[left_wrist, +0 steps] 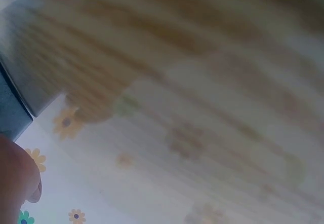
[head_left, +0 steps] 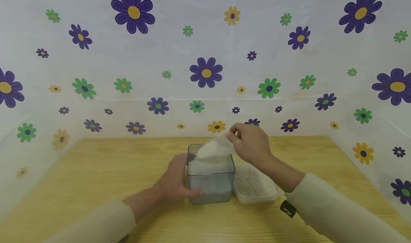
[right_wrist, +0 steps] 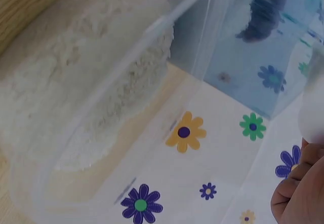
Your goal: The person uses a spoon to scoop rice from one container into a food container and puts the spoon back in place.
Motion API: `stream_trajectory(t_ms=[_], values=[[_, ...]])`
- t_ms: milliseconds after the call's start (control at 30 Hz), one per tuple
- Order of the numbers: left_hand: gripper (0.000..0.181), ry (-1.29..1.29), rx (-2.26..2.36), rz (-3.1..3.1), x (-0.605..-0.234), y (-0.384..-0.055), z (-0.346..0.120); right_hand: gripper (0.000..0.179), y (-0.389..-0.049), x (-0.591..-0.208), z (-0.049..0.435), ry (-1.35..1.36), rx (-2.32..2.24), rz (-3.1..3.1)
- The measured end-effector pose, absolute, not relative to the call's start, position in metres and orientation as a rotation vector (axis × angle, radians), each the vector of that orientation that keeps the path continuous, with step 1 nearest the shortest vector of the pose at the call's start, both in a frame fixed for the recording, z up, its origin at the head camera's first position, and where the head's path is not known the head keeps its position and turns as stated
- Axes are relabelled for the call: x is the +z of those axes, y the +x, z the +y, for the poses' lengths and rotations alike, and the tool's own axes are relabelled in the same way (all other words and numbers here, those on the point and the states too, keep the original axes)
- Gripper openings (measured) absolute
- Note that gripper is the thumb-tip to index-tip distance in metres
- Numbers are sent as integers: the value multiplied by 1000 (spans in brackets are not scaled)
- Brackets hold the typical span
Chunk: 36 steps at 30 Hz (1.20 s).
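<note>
A square, see-through grey-blue container (head_left: 210, 187) stands on the table with white grains, which look like rice, inside it. My left hand (head_left: 174, 178) grips its left side, the thumb across the front face; in the left wrist view only a fingertip (left_wrist: 25, 176) shows beside the container's corner (left_wrist: 12, 107). Above the rim, my right hand (head_left: 252, 141) pinches the end of a translucent white scoop (head_left: 218, 146), tilted down to the left over the opening with white grains in it. The right wrist view catches the scoop (right_wrist: 313, 102) only at its edge.
A clear plastic tub (head_left: 257, 200) of rice (right_wrist: 76, 82) stands just right of the container, beneath my right forearm. The wooden table (head_left: 112, 164) is backed by a white sheet (head_left: 179, 57) printed with flowers, which also rises on both sides.
</note>
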<state>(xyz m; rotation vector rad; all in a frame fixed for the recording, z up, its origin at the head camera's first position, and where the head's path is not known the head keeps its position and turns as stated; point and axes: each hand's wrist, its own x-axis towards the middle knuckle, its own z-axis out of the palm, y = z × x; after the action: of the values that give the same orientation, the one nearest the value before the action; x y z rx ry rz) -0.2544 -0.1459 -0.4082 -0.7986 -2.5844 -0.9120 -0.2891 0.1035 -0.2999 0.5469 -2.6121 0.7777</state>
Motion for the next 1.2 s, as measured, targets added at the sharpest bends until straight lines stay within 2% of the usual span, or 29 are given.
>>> stream_trajectory(t_ms=[400,800,967,1200], values=[[95,-717,-912,-2663,-406,-253,-149,20,-290,-287,146,450,906,-2575],[94,-753,-897,-2635,-410,-255,-149,20,-280,-298,190,427,845,-2589],[96,-731,-893,-2654,-406,-254,-148,22,-279,-310,204,480,806,-2645],[96,-740,-883,-2650,-409,-254,-148,14,-280,-329,215,653,707,-2655]])
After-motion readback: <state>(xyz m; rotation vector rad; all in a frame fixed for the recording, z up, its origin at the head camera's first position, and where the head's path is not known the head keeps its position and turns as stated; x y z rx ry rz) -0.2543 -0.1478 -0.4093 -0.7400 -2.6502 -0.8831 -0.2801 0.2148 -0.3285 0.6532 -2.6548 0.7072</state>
